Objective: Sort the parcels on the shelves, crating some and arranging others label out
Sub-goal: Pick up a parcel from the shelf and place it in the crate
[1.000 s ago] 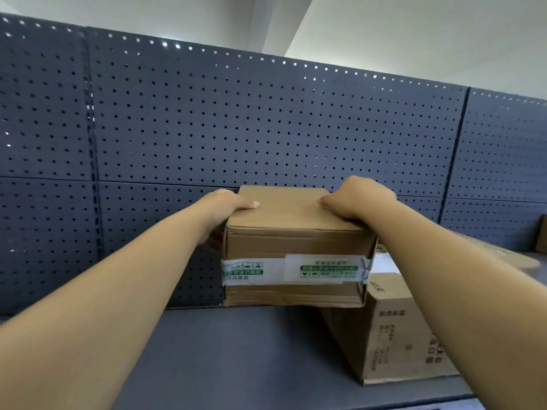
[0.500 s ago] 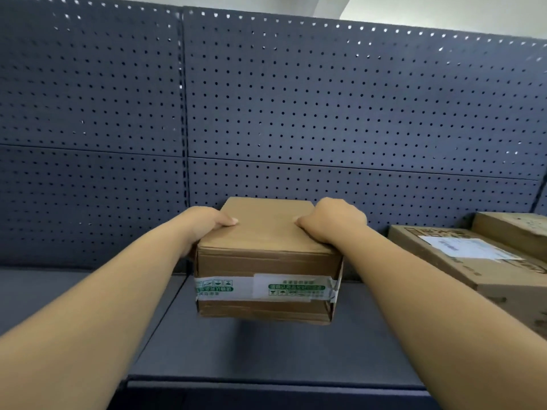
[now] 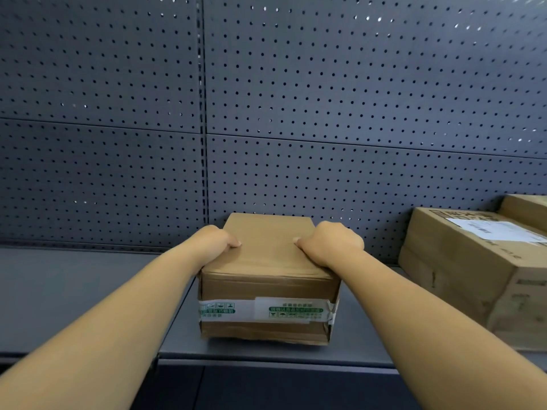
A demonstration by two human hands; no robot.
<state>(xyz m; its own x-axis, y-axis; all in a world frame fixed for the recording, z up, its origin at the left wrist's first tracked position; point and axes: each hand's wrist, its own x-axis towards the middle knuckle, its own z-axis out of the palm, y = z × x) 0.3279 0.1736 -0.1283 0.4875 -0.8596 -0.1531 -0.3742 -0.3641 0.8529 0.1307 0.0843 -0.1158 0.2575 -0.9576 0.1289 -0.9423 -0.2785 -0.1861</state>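
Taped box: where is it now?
Head view, centre: the taped box is gripped by left hand and right hand at the shelf, left of a larger box.

Taped brown parcel point(image 3: 268, 288) upright on grey shelf point(image 3: 88, 291).

Green-printed tape point(image 3: 266, 310) and white shipping label point(image 3: 491, 230), both too blurred to read.

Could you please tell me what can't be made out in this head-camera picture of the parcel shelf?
Head view:
- Fingers of left hand and right hand: hidden behind the small box.
- Green print on its tape: too small to read.
- The label on the large box: blurred, cut by the right edge.
- Small box's back and underside: hidden from the camera.
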